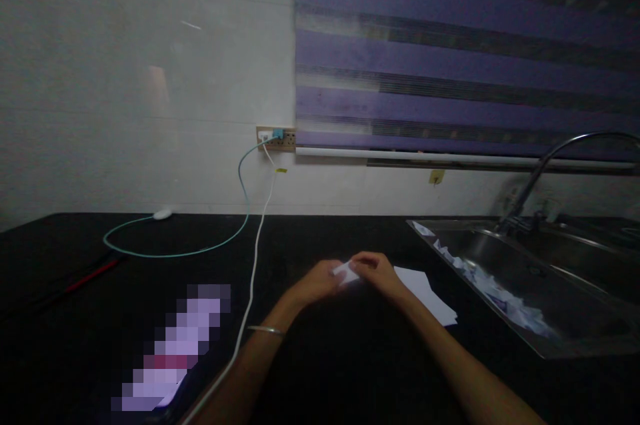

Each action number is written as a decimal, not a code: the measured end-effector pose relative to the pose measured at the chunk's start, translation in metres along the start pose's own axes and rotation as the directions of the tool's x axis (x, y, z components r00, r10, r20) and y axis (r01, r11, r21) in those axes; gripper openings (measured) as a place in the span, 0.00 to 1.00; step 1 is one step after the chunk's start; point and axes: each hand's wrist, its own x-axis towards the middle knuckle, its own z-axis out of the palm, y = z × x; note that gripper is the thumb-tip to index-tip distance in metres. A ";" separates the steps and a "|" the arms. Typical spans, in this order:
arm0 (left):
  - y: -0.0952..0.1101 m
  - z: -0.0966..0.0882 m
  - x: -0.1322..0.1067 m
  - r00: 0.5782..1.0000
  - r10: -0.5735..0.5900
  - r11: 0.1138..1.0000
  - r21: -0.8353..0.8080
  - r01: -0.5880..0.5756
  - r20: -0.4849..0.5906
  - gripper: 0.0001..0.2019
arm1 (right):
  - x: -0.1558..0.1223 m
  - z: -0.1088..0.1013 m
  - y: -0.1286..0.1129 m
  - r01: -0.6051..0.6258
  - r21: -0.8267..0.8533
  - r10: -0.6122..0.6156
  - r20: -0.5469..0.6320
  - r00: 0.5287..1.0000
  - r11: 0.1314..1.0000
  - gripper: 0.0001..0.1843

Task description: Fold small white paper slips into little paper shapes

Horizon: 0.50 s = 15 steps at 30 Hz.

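Note:
Both of my hands meet over a dark countertop (350, 358) and pinch one small folded piece of white paper (346, 271). My left hand (320, 283) holds its left side, fingers closed; a thin bangle sits on that wrist. My right hand (379, 271) grips the paper's right side with curled fingers. Just right of my right hand lies a small stack of white paper sheets (427, 291), flat on the counter.
A steel sink (560, 278) with a curved tap (550, 165) and crumpled white paper scraps (500, 295) is at the right. A green cable (200, 248) and a white cable (253, 278) run from a wall socket (275, 138). A lit, blurred screen (175, 345) lies at lower left.

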 end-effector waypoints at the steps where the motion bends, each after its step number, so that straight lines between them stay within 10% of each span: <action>1: 0.000 0.000 0.000 1.000 0.011 1.000 -0.015 -0.011 -0.001 0.27 | 0.000 0.000 0.000 -0.008 0.009 0.008 -0.010 1.000 1.000 0.21; 9: 0.004 0.001 0.002 0.993 -0.026 1.000 0.001 0.026 -0.114 0.26 | 0.004 -0.002 0.004 0.041 0.080 -0.027 -0.170 0.985 0.996 0.21; 15: 0.012 0.003 -0.001 0.987 -0.006 1.000 0.001 0.006 -0.163 0.25 | 0.007 -0.002 0.009 0.026 0.120 -0.017 -0.081 0.997 0.992 0.19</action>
